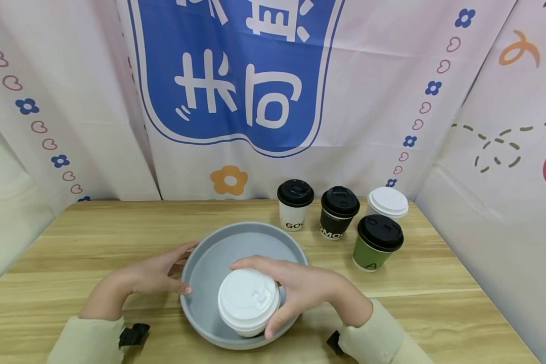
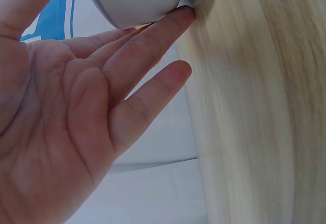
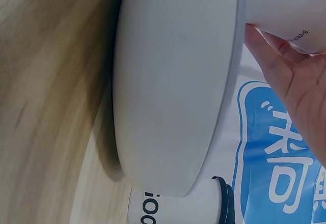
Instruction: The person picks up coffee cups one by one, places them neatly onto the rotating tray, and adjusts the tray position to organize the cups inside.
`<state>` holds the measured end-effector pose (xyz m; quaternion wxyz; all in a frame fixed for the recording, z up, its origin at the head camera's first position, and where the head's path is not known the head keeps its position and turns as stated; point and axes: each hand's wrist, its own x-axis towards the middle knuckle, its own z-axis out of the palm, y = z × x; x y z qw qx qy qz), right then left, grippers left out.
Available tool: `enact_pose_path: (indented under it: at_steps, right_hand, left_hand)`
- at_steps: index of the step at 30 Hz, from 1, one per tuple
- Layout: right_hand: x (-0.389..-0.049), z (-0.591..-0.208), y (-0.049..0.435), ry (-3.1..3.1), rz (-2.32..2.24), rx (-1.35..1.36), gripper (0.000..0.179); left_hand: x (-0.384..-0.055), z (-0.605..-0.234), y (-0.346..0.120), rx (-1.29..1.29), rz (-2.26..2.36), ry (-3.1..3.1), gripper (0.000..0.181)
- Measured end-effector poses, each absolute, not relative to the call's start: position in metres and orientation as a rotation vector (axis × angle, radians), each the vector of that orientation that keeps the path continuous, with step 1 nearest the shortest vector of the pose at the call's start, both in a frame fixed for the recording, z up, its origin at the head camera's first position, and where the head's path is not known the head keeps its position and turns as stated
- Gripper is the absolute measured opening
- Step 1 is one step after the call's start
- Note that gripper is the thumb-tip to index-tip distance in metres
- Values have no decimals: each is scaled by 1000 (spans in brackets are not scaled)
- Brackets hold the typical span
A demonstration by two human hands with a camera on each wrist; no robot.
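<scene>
A round grey dish with a raised rim (image 1: 218, 233) sits on the wooden table. Within it is a white paper cup with a white lid (image 1: 246, 298), which my right hand (image 1: 300, 288) grips from the right side, fingers behind and thumb in front. Small print shows on the cup (image 3: 300, 33) in the right wrist view. My left hand (image 1: 156, 273) is at the dish's left side, thumb at the rim. In the left wrist view its fingers (image 2: 145, 51) stretch out fairly straight, and fingertips touch the dish's outer wall (image 2: 137, 2).
Behind and right of the dish stand a white cup with black lid (image 1: 294, 205), a black cup (image 1: 337, 212), a white-lidded cup (image 1: 388, 202) and a green cup with black lid (image 1: 376, 242). A printed cloth (image 1: 368, 101) hangs behind the table (image 1: 95, 232).
</scene>
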<state>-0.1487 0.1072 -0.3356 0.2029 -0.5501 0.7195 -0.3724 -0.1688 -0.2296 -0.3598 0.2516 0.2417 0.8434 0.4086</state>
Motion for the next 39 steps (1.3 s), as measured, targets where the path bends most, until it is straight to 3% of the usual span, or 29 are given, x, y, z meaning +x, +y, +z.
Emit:
enact_pose_path:
  at_steps: [15,39]
  right_hand:
    - [-149,-325,127,2030,-1133,-1346,104]
    - [-157,-287,205,2477,-1285,-1261,87]
  left_hand:
    - [-169,-358,-228,684,1113,2283,104]
    - [-169,-360,-230,648,1131,2272,104]
